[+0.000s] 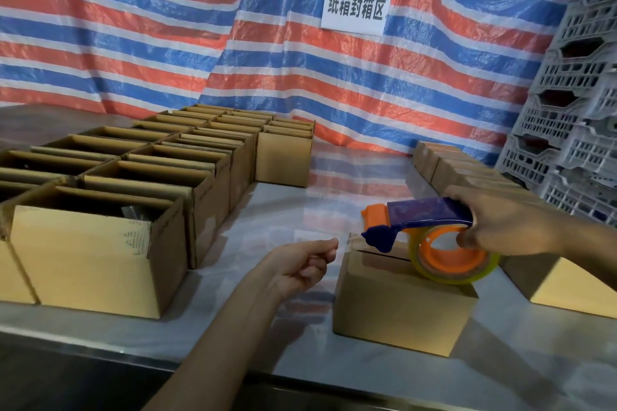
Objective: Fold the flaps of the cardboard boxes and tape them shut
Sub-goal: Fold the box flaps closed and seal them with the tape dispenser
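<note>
"Cardboard box (397, 307) first. Where is it sitting?"

"It is sitting near the front edge of the table (283, 210), right of centre, with its flaps lying folded down and the seam showing along the top."

"And the tape?"

"The right hand (494, 223) is gripping the blue and orange tape dispenser (424, 213), with its fingers curling round the handle and into the core of the tape roll (444, 277). The roll is resting on the box top toward the right side, and the dispenser's nose is pointing left over the seam."

"What is the left hand (307, 260) doing?"

"It is hovering just beside the box's top left corner, fingers curling in and thumb meeting the fingertips as in a pinch — whether clear tape is lying between them, I cannot tell."

"What is standing around it?"

"Open boxes (100, 243) are standing in rows on the left of the table, and closed boxes (447, 163) are lining the far right. Another box (567, 290) is lying just right of the first. Grey crates (574, 110) are standing stacked at the right edge — and a white sign (355, 7) is hanging on the striped tarp (167, 27) behind."
</note>
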